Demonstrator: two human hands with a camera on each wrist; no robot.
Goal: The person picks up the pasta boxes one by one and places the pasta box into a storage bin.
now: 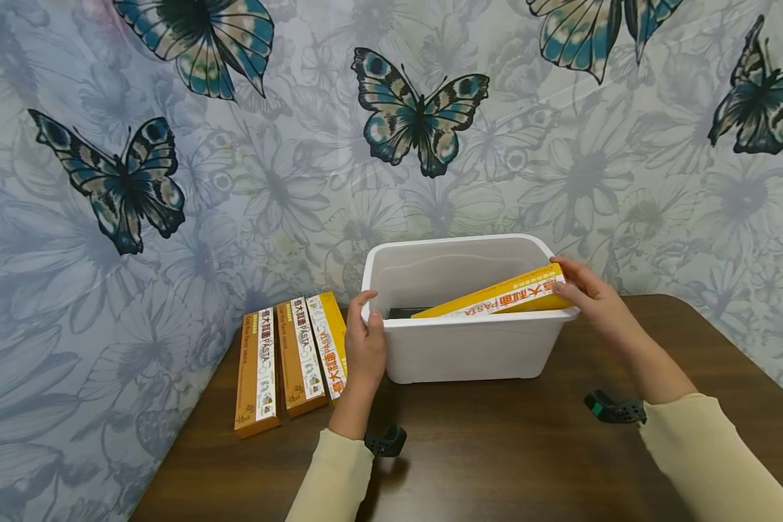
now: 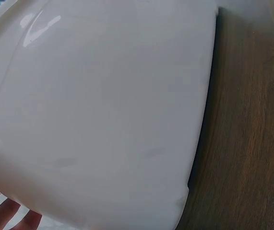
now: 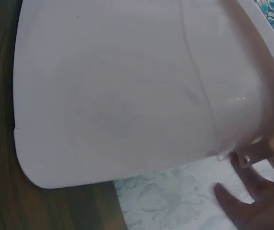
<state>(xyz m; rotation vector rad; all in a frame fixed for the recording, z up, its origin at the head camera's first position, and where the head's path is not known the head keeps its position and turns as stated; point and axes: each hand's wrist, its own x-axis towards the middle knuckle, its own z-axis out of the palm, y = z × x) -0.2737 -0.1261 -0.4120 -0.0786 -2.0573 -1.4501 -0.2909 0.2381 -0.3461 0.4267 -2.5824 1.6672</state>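
Observation:
A white plastic bin (image 1: pixel 470 351) stands on the table against the wall. My left hand (image 1: pixel 365 355) grips its left rim near the front corner; in the left wrist view only some fingertips (image 2: pixel 5 213) show beside the bin's wall. With thumb and fingers, my right hand (image 1: pixel 594 297) pinches the right end of a yellow pasta box (image 1: pixel 502 293). The box slants across the bin's opening, its left end lower and inside, its right end over the right rim. Beneath it, a dark strip inside the bin is mostly hidden. The right wrist view shows the right hand (image 3: pixel 266 201) blurred beside the bin.
Left of the bin lie a pasta box (image 1: pixel 257 370), a second box (image 1: pixel 301 355) and a third box (image 1: pixel 329 337) partly behind my left hand. The brown wooden table (image 1: pixel 496 457) ends at a wall (image 1: pixel 287 181) covered with butterfly-print fabric.

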